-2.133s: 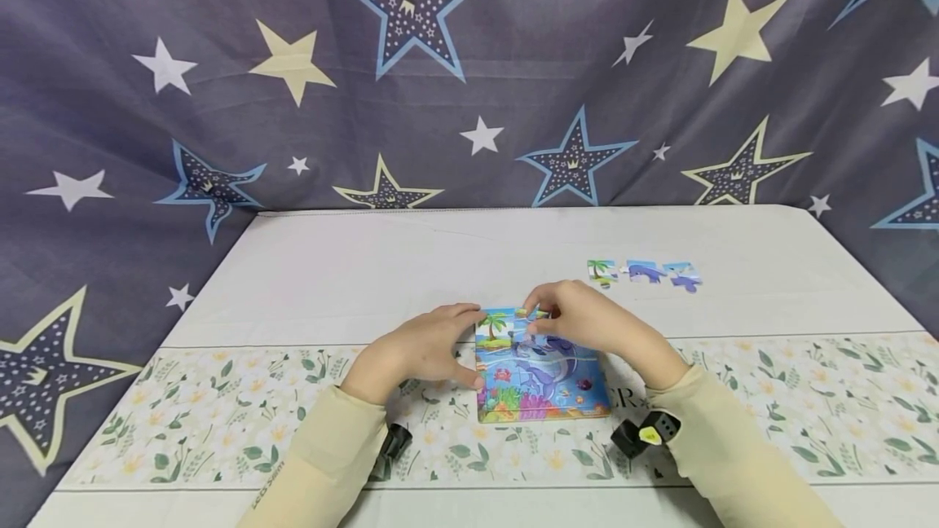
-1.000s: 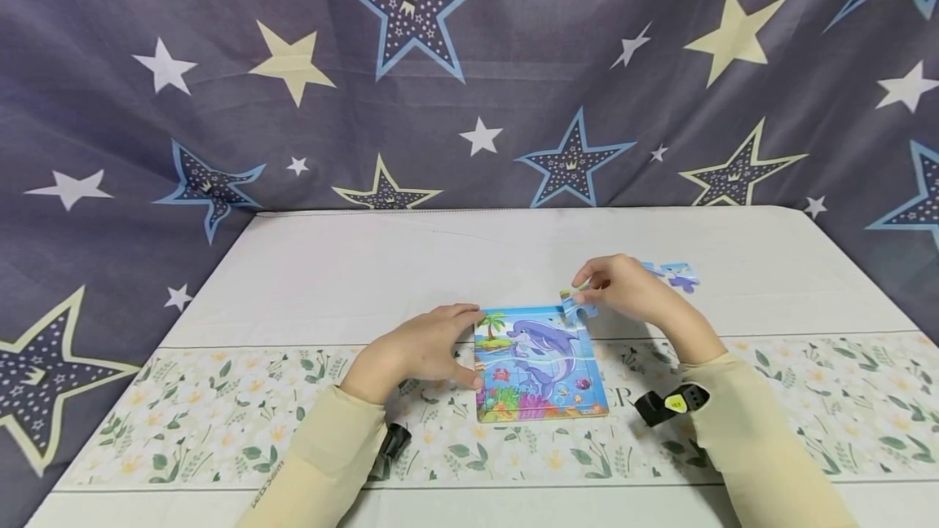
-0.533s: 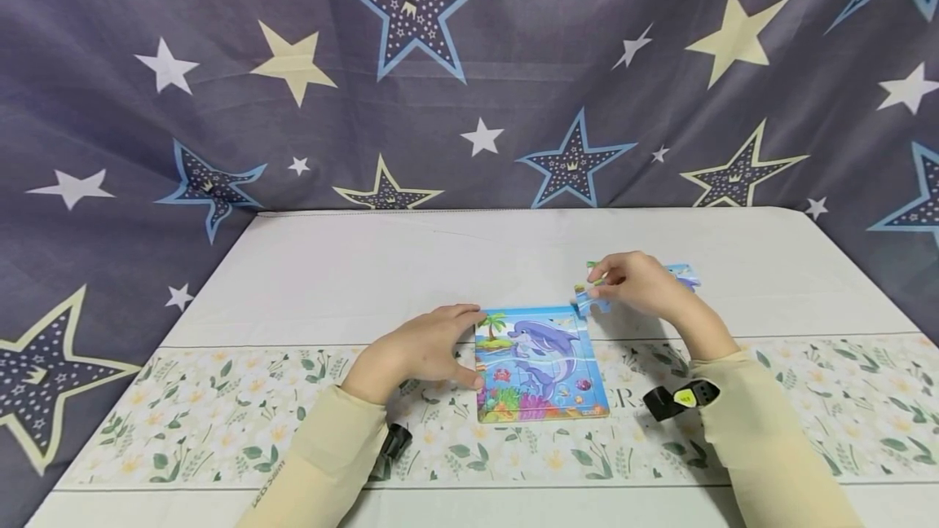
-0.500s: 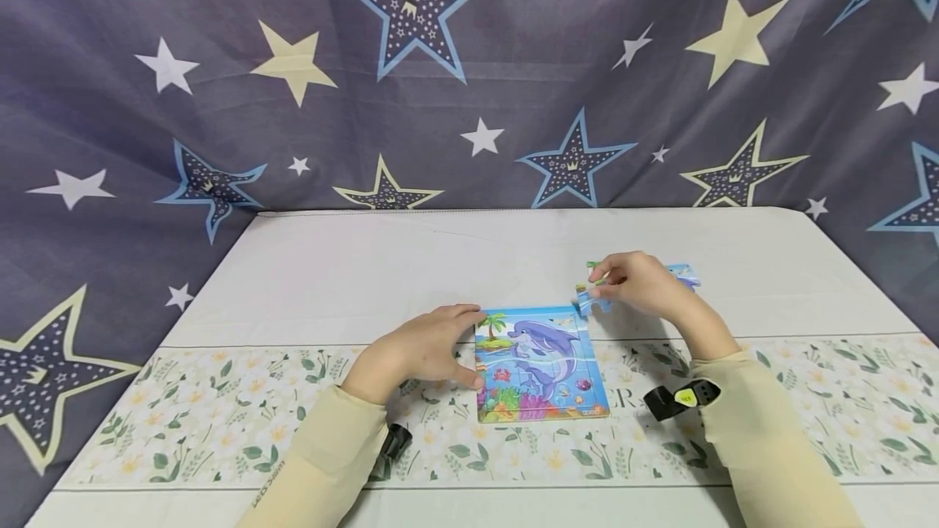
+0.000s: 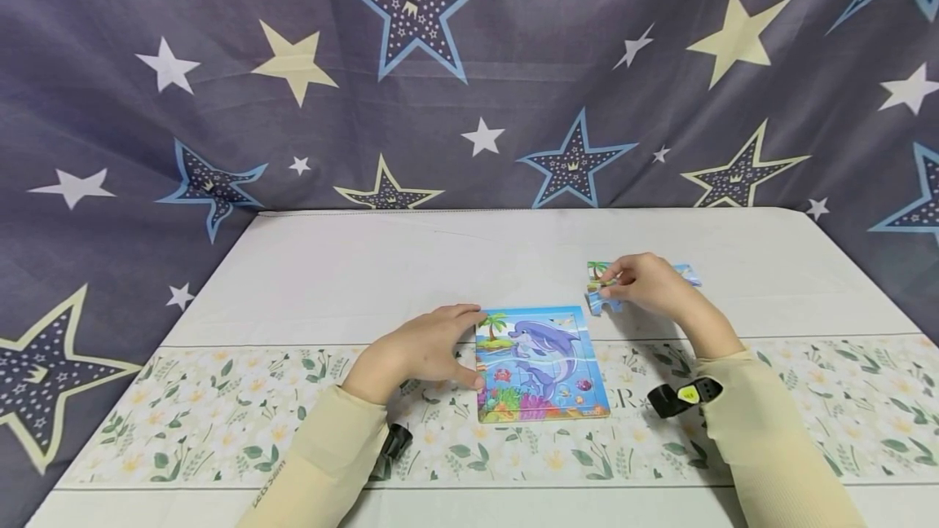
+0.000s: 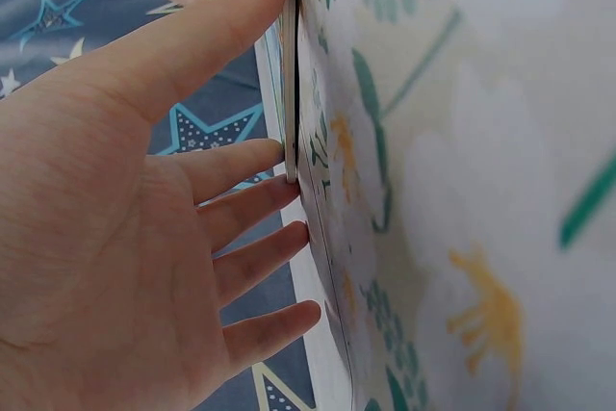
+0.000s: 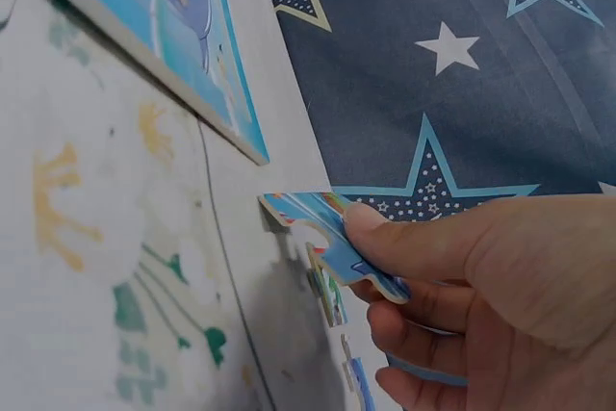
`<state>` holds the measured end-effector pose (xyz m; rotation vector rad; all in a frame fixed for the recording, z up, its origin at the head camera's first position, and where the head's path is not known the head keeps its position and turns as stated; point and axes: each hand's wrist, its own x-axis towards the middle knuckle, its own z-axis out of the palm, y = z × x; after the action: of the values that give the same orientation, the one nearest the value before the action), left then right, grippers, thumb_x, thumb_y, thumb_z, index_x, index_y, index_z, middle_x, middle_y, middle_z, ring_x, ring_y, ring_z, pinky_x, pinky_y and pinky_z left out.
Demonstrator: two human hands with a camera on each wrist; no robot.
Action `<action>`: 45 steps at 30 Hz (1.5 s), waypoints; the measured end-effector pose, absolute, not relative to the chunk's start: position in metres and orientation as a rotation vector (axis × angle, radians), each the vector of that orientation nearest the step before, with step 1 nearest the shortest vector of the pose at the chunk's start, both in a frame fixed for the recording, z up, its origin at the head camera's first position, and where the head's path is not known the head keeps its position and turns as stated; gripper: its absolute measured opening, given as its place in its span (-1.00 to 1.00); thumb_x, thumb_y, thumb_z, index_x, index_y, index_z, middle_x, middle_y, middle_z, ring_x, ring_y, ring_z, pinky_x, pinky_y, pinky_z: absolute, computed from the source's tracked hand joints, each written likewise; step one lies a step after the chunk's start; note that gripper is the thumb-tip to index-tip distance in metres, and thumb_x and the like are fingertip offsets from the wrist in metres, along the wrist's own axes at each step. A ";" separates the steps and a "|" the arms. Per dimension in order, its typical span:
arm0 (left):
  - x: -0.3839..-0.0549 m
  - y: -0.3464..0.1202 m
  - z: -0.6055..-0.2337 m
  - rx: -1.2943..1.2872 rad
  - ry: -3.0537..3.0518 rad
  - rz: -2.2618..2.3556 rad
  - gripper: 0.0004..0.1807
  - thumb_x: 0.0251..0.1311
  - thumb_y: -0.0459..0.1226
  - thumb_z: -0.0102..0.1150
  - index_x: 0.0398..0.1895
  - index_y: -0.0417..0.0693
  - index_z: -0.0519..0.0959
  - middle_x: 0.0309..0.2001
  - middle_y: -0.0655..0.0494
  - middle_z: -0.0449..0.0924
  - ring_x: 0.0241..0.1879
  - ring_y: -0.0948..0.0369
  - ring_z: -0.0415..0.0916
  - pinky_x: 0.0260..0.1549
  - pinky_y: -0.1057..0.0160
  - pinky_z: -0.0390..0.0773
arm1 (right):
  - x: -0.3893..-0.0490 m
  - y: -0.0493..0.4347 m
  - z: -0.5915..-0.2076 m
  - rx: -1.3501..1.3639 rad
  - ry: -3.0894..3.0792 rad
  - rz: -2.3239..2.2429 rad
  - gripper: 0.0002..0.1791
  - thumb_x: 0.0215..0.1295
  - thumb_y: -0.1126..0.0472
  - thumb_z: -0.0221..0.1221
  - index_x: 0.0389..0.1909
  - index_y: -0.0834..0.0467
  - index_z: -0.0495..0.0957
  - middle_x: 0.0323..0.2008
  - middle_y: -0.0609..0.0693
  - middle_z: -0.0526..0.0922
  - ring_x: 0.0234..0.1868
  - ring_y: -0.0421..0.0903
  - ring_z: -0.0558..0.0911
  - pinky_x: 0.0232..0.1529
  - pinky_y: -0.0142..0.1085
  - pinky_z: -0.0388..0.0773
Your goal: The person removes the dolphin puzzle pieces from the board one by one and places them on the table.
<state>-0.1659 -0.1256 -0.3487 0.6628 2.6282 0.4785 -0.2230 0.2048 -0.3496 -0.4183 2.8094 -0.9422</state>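
A dolphin jigsaw puzzle board lies flat on the table in the head view. My left hand rests at its left side, thumb and fingertips touching the edge. The left wrist view shows these fingers nearly straight against the board's thin side. Off the board's upper right corner, my right hand pinches a blue jigsaw piece between thumb and fingers. In the right wrist view the held piece is tilted, just in front of loose pieces. The right hand hides part of that row.
Beyond the right hand, a palm-tree jigsaw piece and a blue piece lie on the white part of the tablecloth. A dark star-patterned curtain hangs behind the table.
The right hand has moved from the board's top to the right, carrying the jigsaw piece in front of the loose pieces. The left hand has stayed at the board's left edge.
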 end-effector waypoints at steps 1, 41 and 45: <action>-0.166 -0.126 -0.349 0.662 2.628 0.480 0.04 0.05 0.06 0.46 0.55 0.02 0.14 0.55 0.08 0.02 0.51 0.02 -0.04 0.42 -0.10 0.09 | -0.223 0.205 -0.350 -0.407 2.810 -0.940 -0.75 0.32 0.19 0.30 -0.12 0.30 0.64 -0.38 0.05 0.67 -0.37 -0.06 0.59 -0.29 -0.12 0.55; -0.166 -0.125 -0.349 0.661 2.631 0.470 0.04 0.05 0.06 0.46 0.55 0.04 0.15 0.55 0.08 0.02 0.51 0.01 -0.03 0.41 -0.12 0.10 | -0.227 0.213 -0.359 -0.334 2.862 -0.863 -0.72 0.35 0.18 0.27 -0.06 0.31 0.61 -0.25 0.14 0.62 -0.28 0.02 0.56 -0.24 -0.07 0.52; -0.166 -0.125 -0.349 0.657 2.629 0.472 0.04 0.05 0.07 0.46 0.56 0.04 0.14 0.55 0.09 0.01 0.51 0.01 -0.04 0.41 -0.12 0.10 | -0.224 0.209 -0.352 -0.367 2.873 -0.875 -0.70 0.34 0.19 0.28 -0.05 0.32 0.61 -0.25 0.15 0.63 -0.28 0.03 0.57 -0.25 -0.06 0.52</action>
<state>-0.1658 -0.1253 -0.3489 0.6575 2.6290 0.4724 -0.2242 0.2087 -0.3523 -0.3673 2.8726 -0.8752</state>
